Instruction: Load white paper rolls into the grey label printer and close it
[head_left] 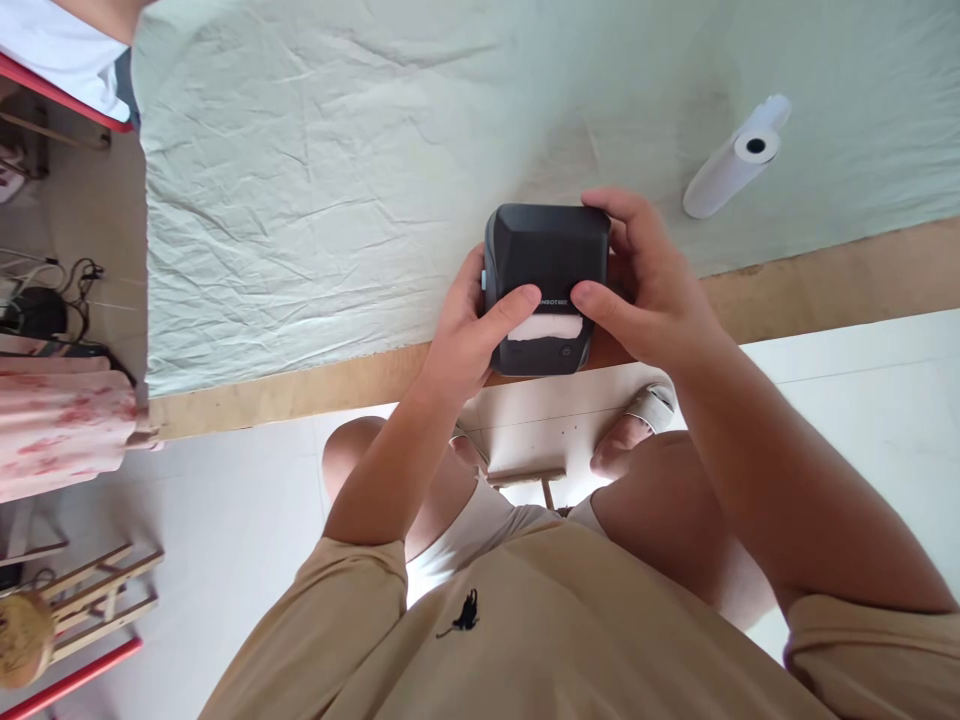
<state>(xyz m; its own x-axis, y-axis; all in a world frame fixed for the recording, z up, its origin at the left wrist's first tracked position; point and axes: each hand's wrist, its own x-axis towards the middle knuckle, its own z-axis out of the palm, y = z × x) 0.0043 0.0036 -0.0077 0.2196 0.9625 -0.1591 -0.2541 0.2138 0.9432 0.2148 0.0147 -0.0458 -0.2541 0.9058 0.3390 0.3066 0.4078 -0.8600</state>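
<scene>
A small black label printer [551, 250] is held between both hands at the table's front edge. White paper [545, 327] shows in the slot across its lower part, and a power button sits below it. My left hand [478, 325] grips the left side, its thumb on the top face beside the printed lettering. Around the right side wraps my right hand [649, 280], with the thumb on the top face and a finger at the upper right corner. A light blue tab shows on the printer's left side.
A white paper roll [731, 172] with a black core stands at the right on the green cloth [337, 180]. The wooden table edge [300, 398] runs below. At the far left are part of another person, a pink patterned cloth [64, 425] and a wooden stool [105, 600].
</scene>
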